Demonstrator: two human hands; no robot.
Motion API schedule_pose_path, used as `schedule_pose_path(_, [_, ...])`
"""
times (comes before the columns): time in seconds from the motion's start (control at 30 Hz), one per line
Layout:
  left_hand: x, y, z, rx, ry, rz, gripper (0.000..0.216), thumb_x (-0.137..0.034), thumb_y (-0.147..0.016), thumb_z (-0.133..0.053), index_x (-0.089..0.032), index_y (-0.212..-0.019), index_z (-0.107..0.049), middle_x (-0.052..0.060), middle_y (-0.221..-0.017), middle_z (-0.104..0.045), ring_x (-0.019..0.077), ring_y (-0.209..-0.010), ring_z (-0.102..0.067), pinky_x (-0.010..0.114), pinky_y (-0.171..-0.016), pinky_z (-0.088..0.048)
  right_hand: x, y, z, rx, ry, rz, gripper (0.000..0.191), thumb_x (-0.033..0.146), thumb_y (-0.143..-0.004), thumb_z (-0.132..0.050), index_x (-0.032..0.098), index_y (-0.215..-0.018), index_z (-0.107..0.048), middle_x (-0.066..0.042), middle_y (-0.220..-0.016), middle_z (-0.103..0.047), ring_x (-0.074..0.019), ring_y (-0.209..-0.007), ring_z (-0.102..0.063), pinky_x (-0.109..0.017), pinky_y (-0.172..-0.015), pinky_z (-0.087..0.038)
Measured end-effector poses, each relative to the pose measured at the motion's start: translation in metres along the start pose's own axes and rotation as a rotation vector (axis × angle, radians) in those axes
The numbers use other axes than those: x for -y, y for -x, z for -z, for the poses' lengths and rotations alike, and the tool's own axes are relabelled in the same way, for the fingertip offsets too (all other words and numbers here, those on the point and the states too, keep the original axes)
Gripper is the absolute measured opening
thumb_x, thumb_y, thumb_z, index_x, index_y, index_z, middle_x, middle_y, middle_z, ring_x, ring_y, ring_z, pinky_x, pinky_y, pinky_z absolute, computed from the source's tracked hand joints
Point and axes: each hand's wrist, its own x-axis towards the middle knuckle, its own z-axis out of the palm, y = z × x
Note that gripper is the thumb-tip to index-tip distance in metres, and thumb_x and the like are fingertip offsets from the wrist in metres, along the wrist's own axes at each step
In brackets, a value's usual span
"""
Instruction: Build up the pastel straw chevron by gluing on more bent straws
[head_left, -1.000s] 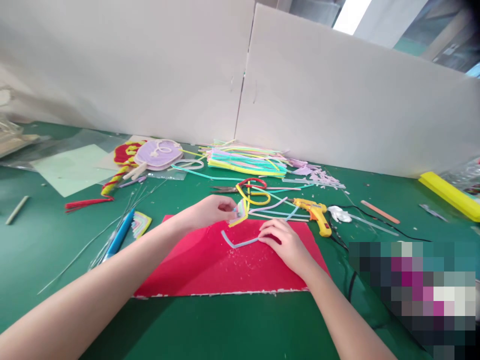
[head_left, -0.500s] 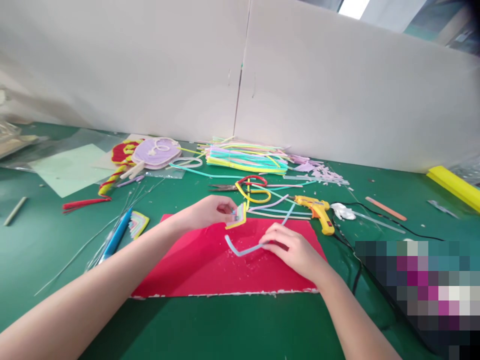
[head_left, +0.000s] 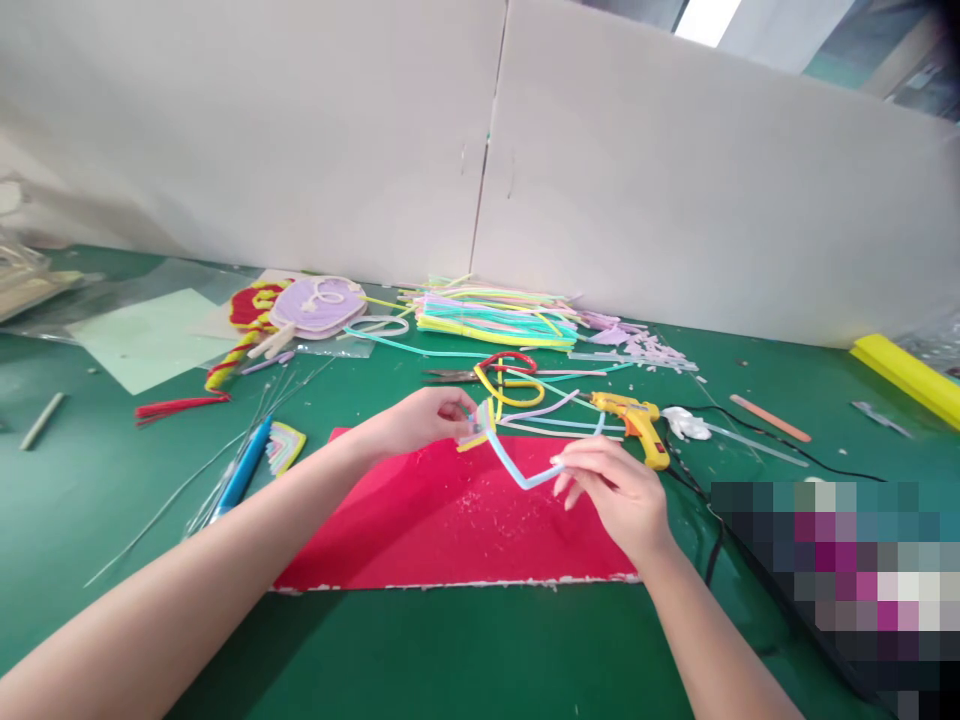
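My left hand (head_left: pixel 439 415) is closed on a small striped pipe-cleaner piece (head_left: pixel 481 425), pastel inside with a yellow edge, over the back of a red board (head_left: pixel 450 530). My right hand (head_left: pixel 615 485) pinches a light blue pipe cleaner (head_left: pixel 517 472) bent into a V. Its left end meets or overlaps the striped piece; I cannot tell whether the two are joined. A similar striped piece (head_left: pixel 285 448) lies on the green table left of the board, by a blue pen-like tool (head_left: pixel 244 468).
Behind the board lie scissors (head_left: pixel 517 380), a yellow glue gun (head_left: pixel 634 425) and a bundle of pastel pipe cleaners (head_left: pixel 495 318). A purple fan-shaped craft (head_left: pixel 319 305) sits at the back left. A black cable (head_left: pixel 780 430) runs right, near a blurred-out dark object.
My right hand has moved right and turned, and the blue pipe cleaner's left end has risen to the striped piece. My left hand has stayed nearly in place.
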Motion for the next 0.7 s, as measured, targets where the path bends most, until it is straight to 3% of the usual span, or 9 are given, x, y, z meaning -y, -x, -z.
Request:
schedule_pose_path(0.33, [-0.009, 0.004, 0.01, -0.112, 0.006, 0.006, 0.027, -0.033, -0.065, -0.067, -0.017, -0.082, -0.056, -0.002, -0.062, -0.062, 0.0132, -0.059, -0.058, 0.023, -0.055, -0.039, 0.031, -0.031, 0.009, 0.189, 0.202, -0.022, 0.019, 0.018, -0.083, -0.062, 0.026, -0.097, -0.071, -0.001, -0.091, -0.069, -0.014, -0.077, -0.067, -0.024, -0.072, -0.058])
schedule_pose_path(0.43, [-0.012, 0.005, 0.013, -0.145, -0.018, -0.014, 0.029, -0.035, -0.063, -0.069, -0.017, -0.081, -0.056, -0.002, -0.061, -0.063, 0.0132, -0.057, -0.057, 0.023, -0.054, -0.039, 0.022, -0.037, 0.004, 0.134, 0.221, -0.002, 0.017, 0.021, -0.083, -0.063, 0.025, -0.097, -0.07, 0.0, -0.085, -0.071, -0.0148, -0.074, -0.068, -0.026, -0.074, -0.057])
schedule_pose_path(0.53, [-0.015, 0.006, 0.014, -0.152, -0.026, -0.022, 0.027, -0.035, -0.065, -0.067, -0.016, -0.081, -0.057, -0.003, -0.059, -0.06, 0.0122, -0.057, -0.056, 0.023, -0.054, -0.039, 0.006, -0.032, -0.008, 0.067, 0.196, 0.111, 0.012, 0.019, -0.086, -0.058, 0.022, -0.086, -0.07, -0.002, -0.084, -0.072, -0.0158, -0.078, -0.068, -0.028, -0.076, -0.056])
schedule_pose_path(0.7, [-0.018, 0.007, 0.012, -0.103, -0.028, -0.006, 0.023, -0.033, -0.067, -0.064, -0.016, -0.081, -0.057, -0.004, -0.059, -0.058, 0.0113, -0.058, -0.054, 0.023, -0.055, -0.039, -0.012, -0.021, -0.016, 0.301, 0.197, 0.109, 0.021, 0.019, -0.091, -0.049, 0.022, -0.092, -0.069, -0.005, -0.096, -0.069, -0.0161, -0.091, -0.065, -0.029, -0.083, -0.053])
